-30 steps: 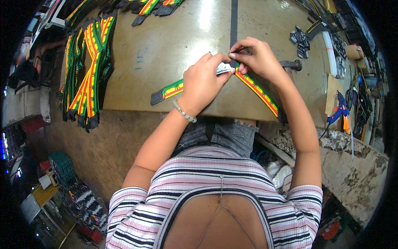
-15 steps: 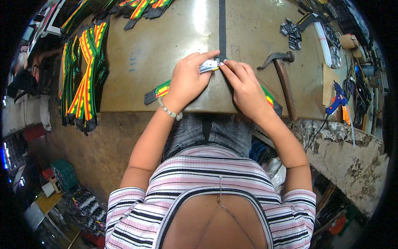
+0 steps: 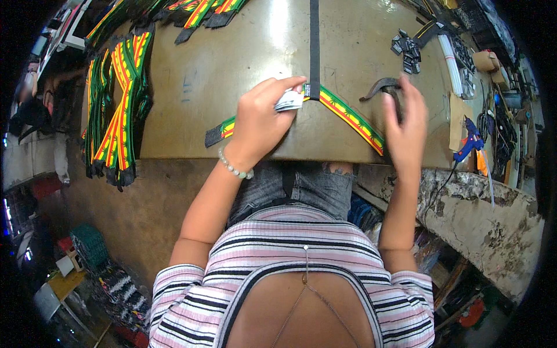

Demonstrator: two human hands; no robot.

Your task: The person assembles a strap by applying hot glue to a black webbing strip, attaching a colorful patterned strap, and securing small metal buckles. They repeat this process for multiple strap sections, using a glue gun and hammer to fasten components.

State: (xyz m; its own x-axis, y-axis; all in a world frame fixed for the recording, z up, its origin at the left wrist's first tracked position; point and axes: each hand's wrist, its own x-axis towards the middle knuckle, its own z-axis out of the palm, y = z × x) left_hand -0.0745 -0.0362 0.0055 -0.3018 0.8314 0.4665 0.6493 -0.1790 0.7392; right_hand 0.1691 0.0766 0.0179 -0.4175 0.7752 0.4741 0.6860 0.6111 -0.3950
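Observation:
A green, yellow and red patterned strap [image 3: 351, 119] lies bent on the table near its front edge. It meets a black webbing strap [image 3: 314, 46] that runs straight away from me. My left hand [image 3: 258, 116] pinches a small stack of white labels [image 3: 289, 101], its fingertips by the joint of the straps. At that joint sits a small dark tag [image 3: 308, 91]. My right hand [image 3: 409, 133], slightly blurred, is over the hammer [image 3: 376, 90] with thumb and fingers apart; it hides the wooden handle and part of the head.
Bundles of patterned straps [image 3: 122, 104] hang over the table's left front edge, and more lie at the far left. Small black pieces [image 3: 406, 49] are heaped at the far right. A blue glue gun [image 3: 471, 142] with a cord rests at the right edge.
My right hand has left the strap joint and moved right to the hammer, uncovering the strap's right side. My left hand stays near the joint with the labels.

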